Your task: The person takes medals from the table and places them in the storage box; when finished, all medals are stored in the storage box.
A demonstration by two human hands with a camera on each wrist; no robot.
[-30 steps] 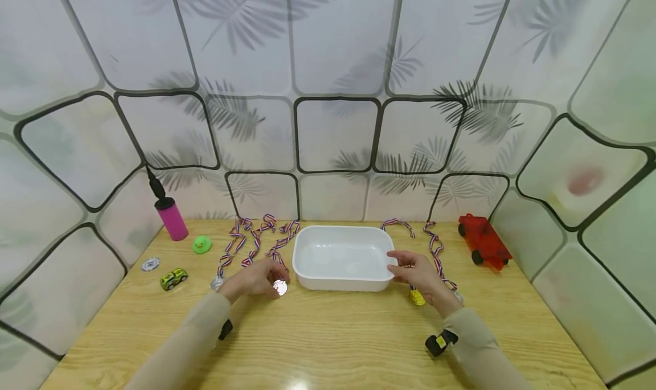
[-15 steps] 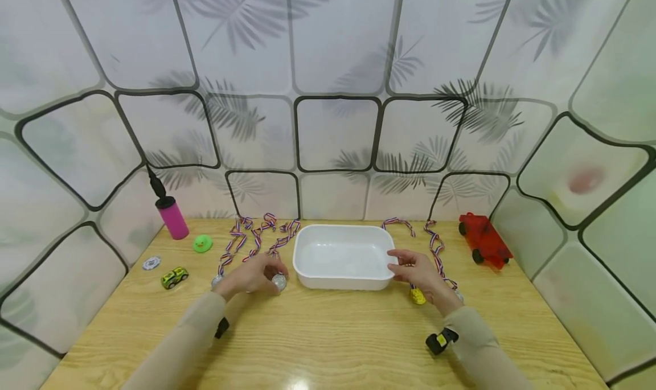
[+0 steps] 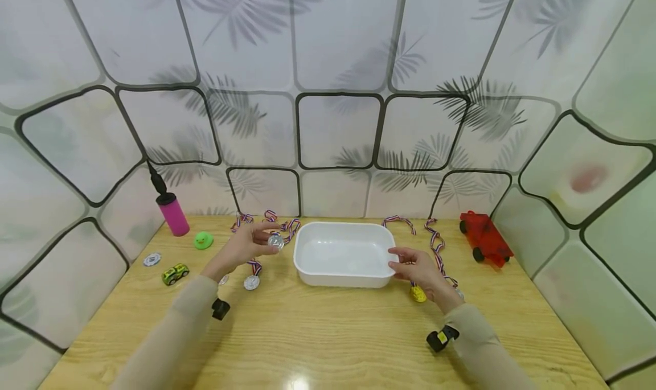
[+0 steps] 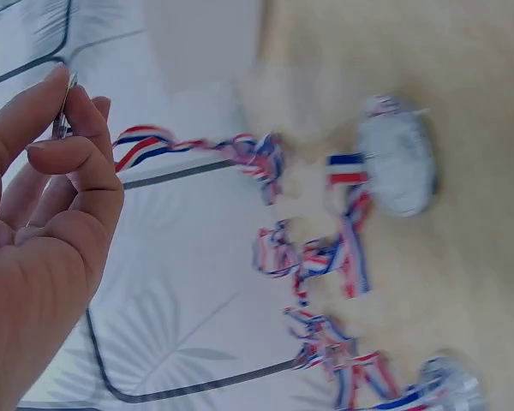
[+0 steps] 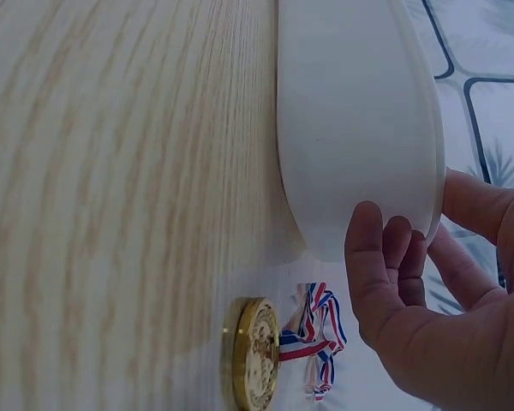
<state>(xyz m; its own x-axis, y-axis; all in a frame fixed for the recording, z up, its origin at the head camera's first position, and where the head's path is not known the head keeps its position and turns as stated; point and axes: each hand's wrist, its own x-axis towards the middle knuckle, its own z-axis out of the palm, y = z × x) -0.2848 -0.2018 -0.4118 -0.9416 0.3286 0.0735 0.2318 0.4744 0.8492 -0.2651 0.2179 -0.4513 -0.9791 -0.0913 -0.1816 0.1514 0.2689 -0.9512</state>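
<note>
My left hand [image 3: 241, 247] pinches a silver medal [image 3: 275, 242] between thumb and fingertips, raised over the table left of a white plastic tub [image 3: 338, 279]. In the left wrist view that medal [image 4: 65, 107] shows edge-on, its red, white and blue ribbon [image 4: 146, 144] trailing away. Another silver medal [image 3: 251, 282] lies below the hand, and a further one [image 3: 223, 279] is partly hidden by the wrist. My right hand [image 3: 420, 270] grips the tub's right end at the rim. Beside it lies a gold medal [image 5: 259, 355] on a striped ribbon.
Farther left are a pink hand pump [image 3: 175, 216], a green duck [image 3: 203, 240], a yellow-green toy car [image 3: 175, 274] and a round chip [image 3: 152, 259]. A red toy vehicle [image 3: 484, 237] stands at the back right. Patterned panels border the wooden table [image 3: 328, 333].
My left hand has lifted the silver medal off the table, moving up and back. The medals under it now show more. My right hand and the tub keep their places.
</note>
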